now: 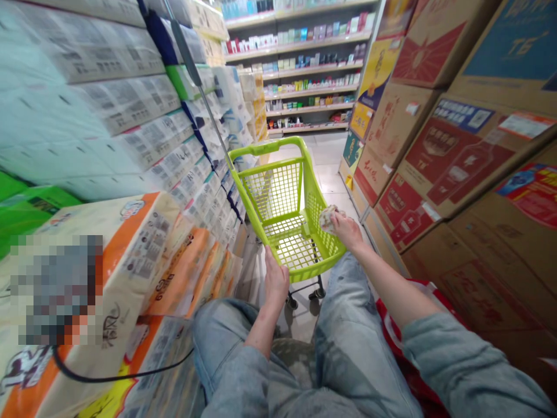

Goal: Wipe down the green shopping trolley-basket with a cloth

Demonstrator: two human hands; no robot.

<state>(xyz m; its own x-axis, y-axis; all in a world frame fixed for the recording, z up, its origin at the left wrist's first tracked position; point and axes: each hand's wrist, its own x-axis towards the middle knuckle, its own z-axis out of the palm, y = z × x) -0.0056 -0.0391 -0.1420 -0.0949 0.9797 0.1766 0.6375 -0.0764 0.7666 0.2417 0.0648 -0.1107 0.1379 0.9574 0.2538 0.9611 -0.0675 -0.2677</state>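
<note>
In the head view, the right hand (346,229) pinches a small wrapped packet (328,218) between its fingertips, above the right side of a green cart (274,191). The left hand (276,278) touches the cart's near rim, fingers pressed together; whether it grips, I cannot tell. Tissue packs (108,278) stand leftward, cartons (456,157) rightward.
</note>
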